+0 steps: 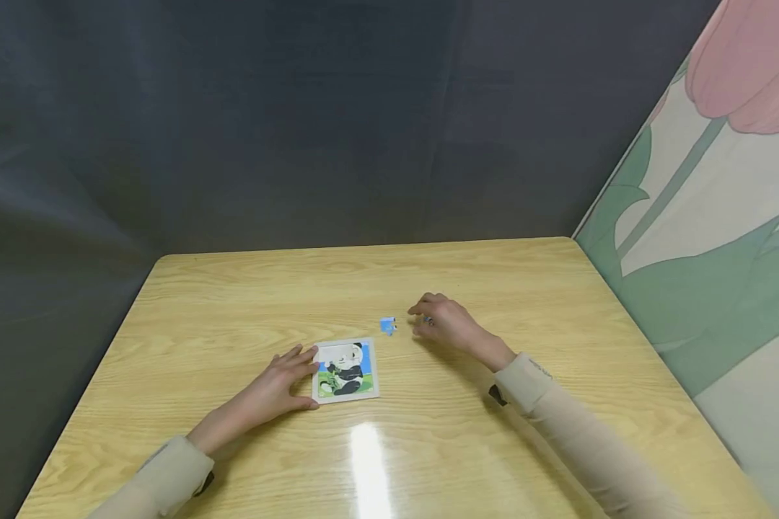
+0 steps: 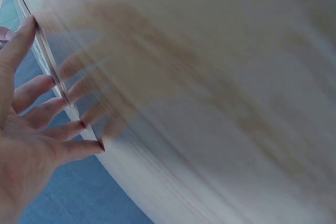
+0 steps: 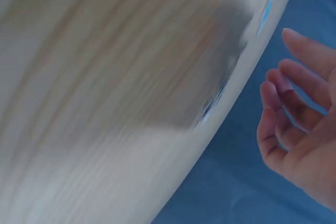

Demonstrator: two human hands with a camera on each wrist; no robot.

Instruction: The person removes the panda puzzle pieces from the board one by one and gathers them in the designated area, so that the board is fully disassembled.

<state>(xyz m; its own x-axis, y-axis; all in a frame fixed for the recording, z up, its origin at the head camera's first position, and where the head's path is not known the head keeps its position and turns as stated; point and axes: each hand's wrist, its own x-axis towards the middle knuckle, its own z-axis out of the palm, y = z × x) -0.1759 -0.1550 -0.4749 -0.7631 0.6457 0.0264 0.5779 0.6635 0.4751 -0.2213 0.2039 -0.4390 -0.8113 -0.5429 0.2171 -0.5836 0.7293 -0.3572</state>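
Note:
A square panda jigsaw puzzle (image 1: pixel 374 375) lies in its light frame on the table, with a pale bare patch at its upper left. Spread along the frame's left edge, my left hand (image 1: pixel 275 386) touches it with fairly straight fingers and thumb. In the left wrist view, that hand's fingertips (image 2: pixel 94 147) rest at the table surface. My right hand (image 1: pixel 448 322) hovers above the table, fingers loosely bent and nothing held. Under it is a dark-and-blue puzzle piece (image 1: pixel 428 321), partly hidden by the fingers. A blue puzzle piece (image 1: pixel 387 326) lies just left of that hand.
The wooden table (image 1: pixel 266 295) reaches back to a dark curtain (image 1: pixel 363 144). A wall painted with a tulip (image 1: pixel 707 216) runs along the right side. Glare brightens the tabletop in front of the puzzle.

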